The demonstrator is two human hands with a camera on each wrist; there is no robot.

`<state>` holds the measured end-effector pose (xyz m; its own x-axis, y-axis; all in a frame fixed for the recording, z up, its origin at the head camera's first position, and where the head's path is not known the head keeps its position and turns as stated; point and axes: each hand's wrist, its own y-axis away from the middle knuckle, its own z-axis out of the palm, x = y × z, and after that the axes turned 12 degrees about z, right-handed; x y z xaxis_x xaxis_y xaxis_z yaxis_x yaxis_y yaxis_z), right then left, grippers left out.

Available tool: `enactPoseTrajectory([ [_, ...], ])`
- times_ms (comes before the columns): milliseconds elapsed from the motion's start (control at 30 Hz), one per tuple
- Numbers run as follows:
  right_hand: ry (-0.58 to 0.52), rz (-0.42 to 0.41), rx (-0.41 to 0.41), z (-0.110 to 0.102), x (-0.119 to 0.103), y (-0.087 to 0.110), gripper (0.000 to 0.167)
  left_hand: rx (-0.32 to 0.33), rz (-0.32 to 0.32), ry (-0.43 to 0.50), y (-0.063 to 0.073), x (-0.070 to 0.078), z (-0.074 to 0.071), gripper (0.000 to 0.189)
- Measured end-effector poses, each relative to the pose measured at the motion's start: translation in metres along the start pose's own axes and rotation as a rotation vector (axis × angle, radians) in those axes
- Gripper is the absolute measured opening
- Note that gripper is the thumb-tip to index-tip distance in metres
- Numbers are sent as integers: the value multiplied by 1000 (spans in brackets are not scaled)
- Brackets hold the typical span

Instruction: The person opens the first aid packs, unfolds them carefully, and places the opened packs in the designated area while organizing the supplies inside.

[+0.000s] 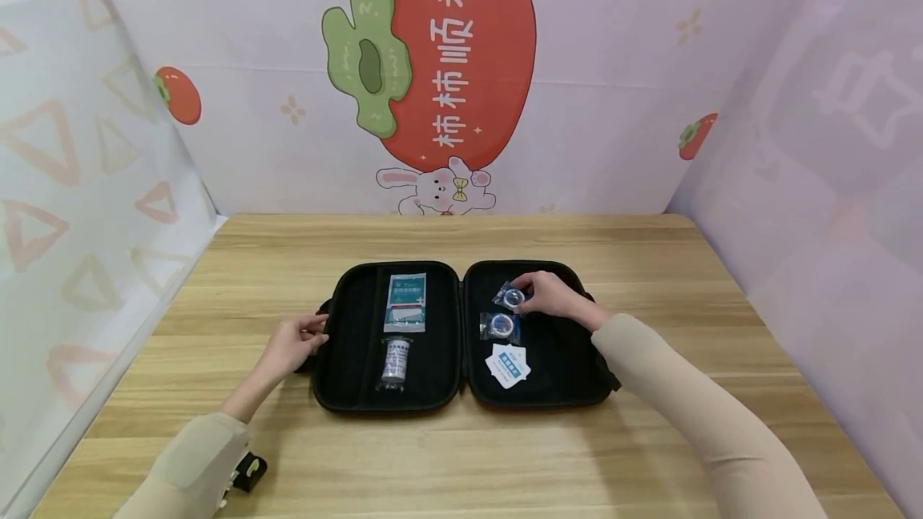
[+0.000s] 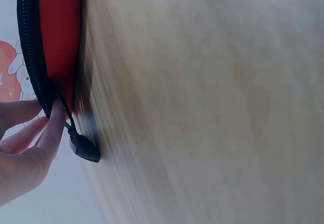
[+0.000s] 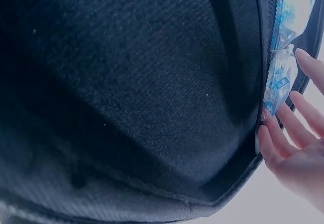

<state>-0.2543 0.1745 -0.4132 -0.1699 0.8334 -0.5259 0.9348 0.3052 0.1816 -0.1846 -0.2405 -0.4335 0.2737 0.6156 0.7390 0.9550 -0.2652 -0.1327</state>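
An opened black zip case [image 1: 346, 343] lies flat on the table, red on its outside. My left hand [image 1: 292, 343] holds its left edge, fingers at the zip [image 2: 31, 46] beside a dangling black zip pull [image 2: 84, 148]. Over the right half, my right hand [image 1: 551, 295] has thumb and fingertips on either side of a clear packet with a white tape roll [image 1: 513, 299]. The same packet shows between thumb and fingers in the right wrist view. Just below it rests a second packaged tape roll [image 1: 501, 326], and under that some white and teal square packets [image 1: 508, 365].
The case's left half holds a teal and white flat pouch [image 1: 406, 303] and a wrapped white bandage roll [image 1: 395, 361]. The wooden table [image 1: 461, 463] extends around the case. Printed cloth walls [image 1: 238, 142] stand behind and at both sides.
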Motion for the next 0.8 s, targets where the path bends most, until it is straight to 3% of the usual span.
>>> enactPoseTrajectory([
  [500,65,-6,-5,9,2,-8,42,13,10,18,2,0,2,35],
  [800,16,-13,-13,5,4,-7,37,17,20,15,2,-1,2,34],
])
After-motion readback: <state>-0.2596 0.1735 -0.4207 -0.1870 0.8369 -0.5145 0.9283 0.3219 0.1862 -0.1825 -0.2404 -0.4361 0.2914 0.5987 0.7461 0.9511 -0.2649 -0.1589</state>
